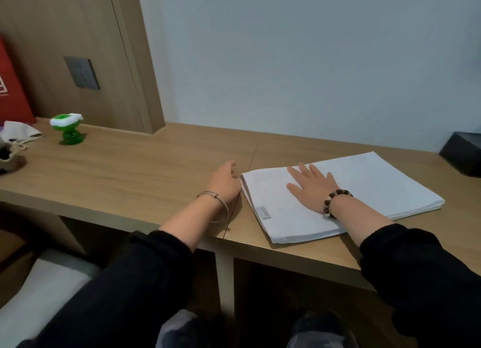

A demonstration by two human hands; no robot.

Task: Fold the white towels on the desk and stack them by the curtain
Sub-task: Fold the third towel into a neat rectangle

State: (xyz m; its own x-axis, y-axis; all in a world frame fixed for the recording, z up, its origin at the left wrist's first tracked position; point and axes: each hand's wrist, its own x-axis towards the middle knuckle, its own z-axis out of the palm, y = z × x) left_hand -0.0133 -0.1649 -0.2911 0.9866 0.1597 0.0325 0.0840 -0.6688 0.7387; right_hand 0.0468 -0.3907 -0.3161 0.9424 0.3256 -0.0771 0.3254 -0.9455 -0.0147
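Pressing a smooth, rectangular folded towel [369, 181], the right hand [311, 187] lies flat.

A red bag [13, 87] at the left edge and a black box [463, 153] at the right edge were cut off by the frame. Print on the label [265, 212] of the towel [377, 186] was too small to read. The left hand [225, 182] hid its own fingertips, and the shoes [320, 332] at the bottom were blurred.
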